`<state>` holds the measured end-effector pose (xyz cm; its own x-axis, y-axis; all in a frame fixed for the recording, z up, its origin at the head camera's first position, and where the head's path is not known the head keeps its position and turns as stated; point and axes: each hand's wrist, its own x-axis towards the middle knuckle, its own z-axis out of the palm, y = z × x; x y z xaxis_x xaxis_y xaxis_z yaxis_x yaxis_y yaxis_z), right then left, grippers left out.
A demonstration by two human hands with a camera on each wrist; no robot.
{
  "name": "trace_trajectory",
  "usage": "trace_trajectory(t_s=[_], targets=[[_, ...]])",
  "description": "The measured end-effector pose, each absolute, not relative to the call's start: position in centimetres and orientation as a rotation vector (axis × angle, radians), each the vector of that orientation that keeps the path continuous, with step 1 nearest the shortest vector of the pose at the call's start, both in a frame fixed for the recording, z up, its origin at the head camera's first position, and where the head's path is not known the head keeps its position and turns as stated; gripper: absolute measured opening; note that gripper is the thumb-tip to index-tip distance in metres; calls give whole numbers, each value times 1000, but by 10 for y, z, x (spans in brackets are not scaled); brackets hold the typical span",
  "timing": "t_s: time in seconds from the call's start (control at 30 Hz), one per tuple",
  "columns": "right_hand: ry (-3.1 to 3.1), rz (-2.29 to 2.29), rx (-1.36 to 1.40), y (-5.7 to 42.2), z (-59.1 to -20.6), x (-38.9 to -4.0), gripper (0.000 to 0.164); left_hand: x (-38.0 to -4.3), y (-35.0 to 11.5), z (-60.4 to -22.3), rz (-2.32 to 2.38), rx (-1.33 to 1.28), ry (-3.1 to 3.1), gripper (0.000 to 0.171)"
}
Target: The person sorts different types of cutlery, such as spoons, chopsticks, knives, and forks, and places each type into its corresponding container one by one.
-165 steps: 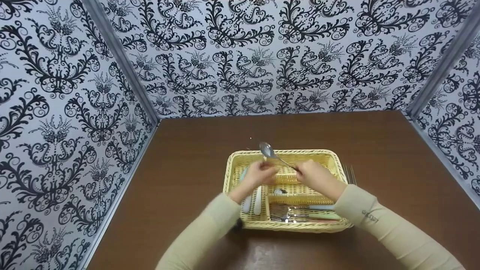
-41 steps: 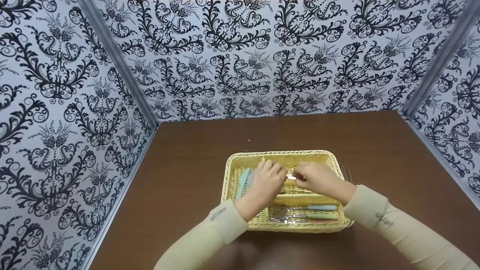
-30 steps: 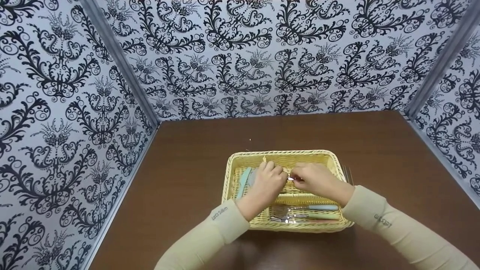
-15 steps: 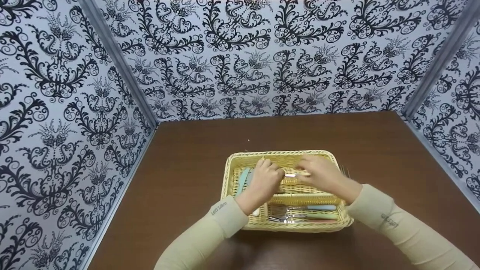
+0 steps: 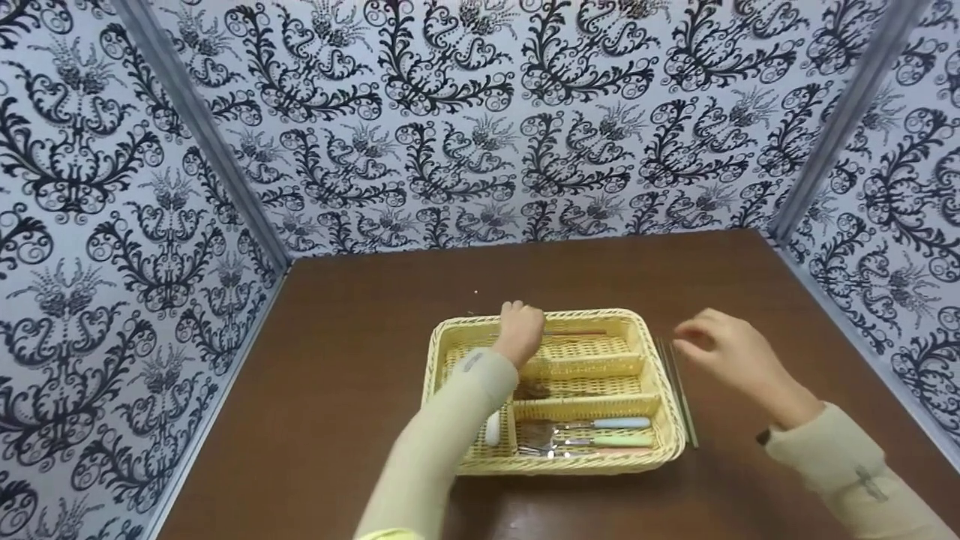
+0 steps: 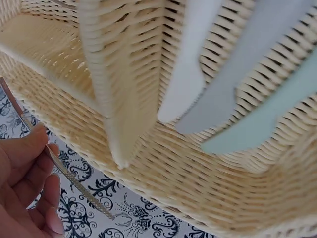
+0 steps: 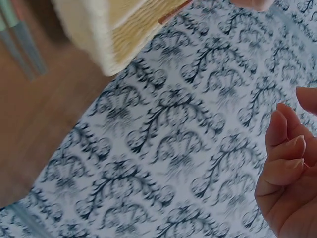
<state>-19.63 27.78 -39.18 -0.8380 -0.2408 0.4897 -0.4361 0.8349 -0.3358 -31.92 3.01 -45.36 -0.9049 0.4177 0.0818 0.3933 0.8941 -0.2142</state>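
Note:
My left hand (image 5: 521, 330) is over the back of the wicker cutlery basket (image 5: 431, 379). Between its thumb and fingers it pinches a thin metal chopstick (image 6: 81, 191) with a reddish-brown handle; whether two lie together I cannot tell. In the head view the chopstick (image 5: 581, 332) runs sideways along the rear compartment. White (image 6: 185, 74), grey (image 6: 233, 79) and mint (image 6: 262, 121) knives lie in the left compartment, mostly hidden by my arm in the head view. To the right of the basket my right hand (image 5: 731, 352) is raised with fingers loosely bent, holding nothing.
Forks with blue (image 5: 622, 423), green (image 5: 622, 441) and pink handles lie in the front compartment. Green-ended chopsticks (image 5: 682, 405) lie on the brown table (image 5: 360, 360) against the basket's right side. Patterned walls (image 5: 450, 165) stand behind and at both sides.
My right hand has left the basket and moved right, off its edge. My left hand has moved to the back compartment with the chopstick. Seconds earlier the right hand held a spoon.

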Motion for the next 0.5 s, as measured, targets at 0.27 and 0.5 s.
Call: trace_trajectory(t_s=[0.27, 0.5], targets=[[-2565, 631, 423, 303, -399, -182, 10, -332, 78, -466, 356, -593, -3066, 21], [-2558, 647, 394, 316, -403, -172, 12, -338, 97, -489, 487, -483, -3092, 20]])
